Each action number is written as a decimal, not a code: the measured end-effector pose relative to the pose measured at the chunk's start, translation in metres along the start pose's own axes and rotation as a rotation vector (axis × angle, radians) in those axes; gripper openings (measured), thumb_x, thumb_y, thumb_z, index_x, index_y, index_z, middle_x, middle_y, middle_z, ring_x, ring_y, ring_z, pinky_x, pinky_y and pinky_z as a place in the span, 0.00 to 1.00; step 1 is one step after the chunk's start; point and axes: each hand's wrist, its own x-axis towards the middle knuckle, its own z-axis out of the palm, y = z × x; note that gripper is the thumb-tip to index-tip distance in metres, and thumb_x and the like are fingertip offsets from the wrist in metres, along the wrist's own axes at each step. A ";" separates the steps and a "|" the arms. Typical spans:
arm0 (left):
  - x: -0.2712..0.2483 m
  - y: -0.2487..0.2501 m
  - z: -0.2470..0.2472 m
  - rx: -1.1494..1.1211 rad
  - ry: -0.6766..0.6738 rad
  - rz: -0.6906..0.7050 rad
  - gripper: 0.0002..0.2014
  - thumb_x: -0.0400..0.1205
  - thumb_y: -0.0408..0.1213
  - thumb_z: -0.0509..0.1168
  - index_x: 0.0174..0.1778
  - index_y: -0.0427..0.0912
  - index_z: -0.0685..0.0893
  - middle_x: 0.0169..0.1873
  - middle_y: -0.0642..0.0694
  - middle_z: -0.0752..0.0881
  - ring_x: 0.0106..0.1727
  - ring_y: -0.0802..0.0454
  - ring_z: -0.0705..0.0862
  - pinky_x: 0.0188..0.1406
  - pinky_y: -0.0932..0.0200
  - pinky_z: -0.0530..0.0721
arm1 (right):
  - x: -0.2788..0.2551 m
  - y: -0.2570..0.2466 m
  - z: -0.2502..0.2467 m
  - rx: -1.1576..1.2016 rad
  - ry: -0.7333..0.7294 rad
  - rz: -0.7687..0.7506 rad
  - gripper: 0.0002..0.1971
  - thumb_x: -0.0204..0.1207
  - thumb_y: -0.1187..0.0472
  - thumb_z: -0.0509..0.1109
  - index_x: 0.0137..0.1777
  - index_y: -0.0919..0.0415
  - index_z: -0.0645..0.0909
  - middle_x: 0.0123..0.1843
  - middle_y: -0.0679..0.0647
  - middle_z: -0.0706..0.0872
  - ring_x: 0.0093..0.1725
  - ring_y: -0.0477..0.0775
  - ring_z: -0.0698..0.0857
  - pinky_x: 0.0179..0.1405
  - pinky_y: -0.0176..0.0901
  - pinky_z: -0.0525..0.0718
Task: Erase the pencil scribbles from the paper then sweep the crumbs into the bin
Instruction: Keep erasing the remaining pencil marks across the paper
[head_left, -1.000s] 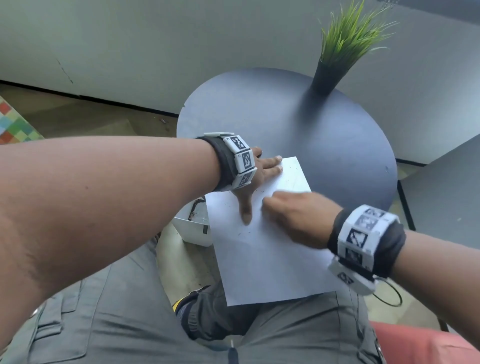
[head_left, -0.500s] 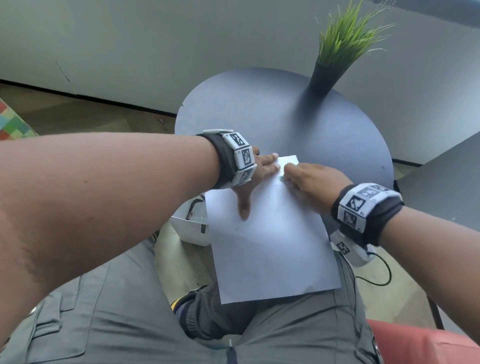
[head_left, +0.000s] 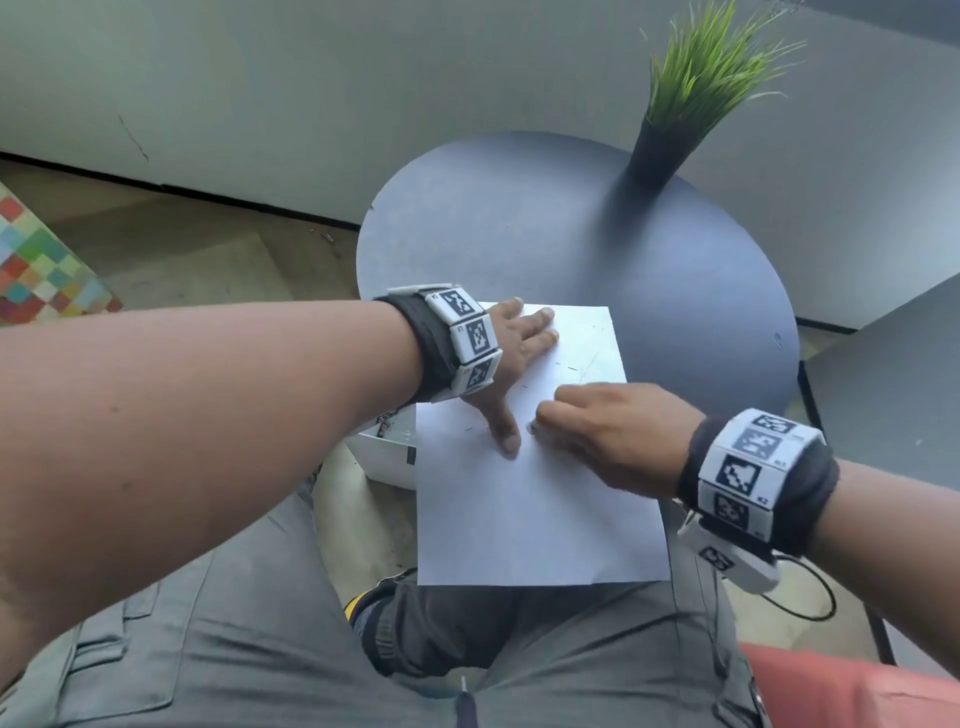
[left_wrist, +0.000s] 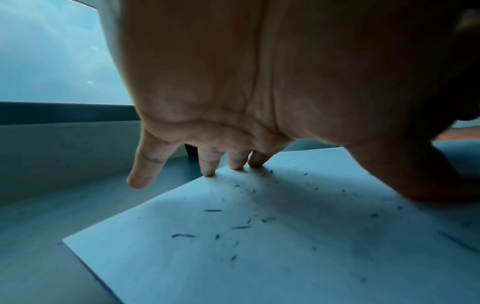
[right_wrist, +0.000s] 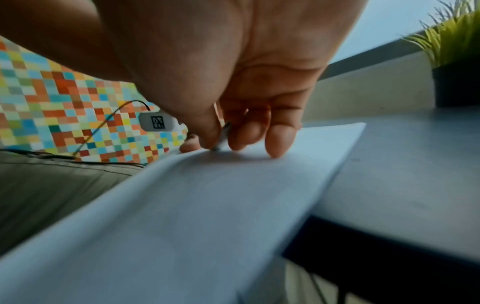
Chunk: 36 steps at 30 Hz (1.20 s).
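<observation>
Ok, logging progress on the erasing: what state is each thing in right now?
paper: flat, near part overhanging the table edge
crumbs: scattered on the paper
left hand: flat, pressing the paper
right hand: pinches a small eraser against the paper
bin: beside the table, mostly hidden

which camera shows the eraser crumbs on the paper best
The left wrist view: dark eraser crumbs lie sharp and close across the paper beneath the left hand. The head view shows only a few faint specks. The right wrist view is blurred; none are discernible.
</observation>
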 end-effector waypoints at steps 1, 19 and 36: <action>0.001 0.000 0.000 -0.005 0.000 0.000 0.70 0.62 0.77 0.70 0.87 0.45 0.37 0.87 0.49 0.37 0.87 0.42 0.41 0.80 0.34 0.53 | 0.001 0.010 -0.001 -0.023 0.035 0.077 0.14 0.85 0.47 0.48 0.55 0.52 0.72 0.44 0.48 0.76 0.43 0.56 0.82 0.33 0.51 0.79; 0.006 -0.003 0.002 -0.007 -0.023 0.013 0.72 0.60 0.78 0.70 0.86 0.47 0.34 0.86 0.49 0.34 0.87 0.40 0.41 0.78 0.24 0.57 | 0.005 0.007 -0.001 0.052 0.045 0.117 0.08 0.85 0.51 0.54 0.56 0.53 0.70 0.44 0.48 0.74 0.44 0.59 0.82 0.36 0.51 0.79; 0.007 -0.002 0.004 -0.031 0.008 -0.003 0.72 0.60 0.76 0.72 0.87 0.47 0.35 0.87 0.48 0.35 0.87 0.39 0.39 0.80 0.31 0.54 | 0.000 -0.018 0.000 0.086 -0.060 0.075 0.09 0.80 0.61 0.58 0.59 0.54 0.70 0.47 0.50 0.75 0.44 0.60 0.80 0.37 0.52 0.78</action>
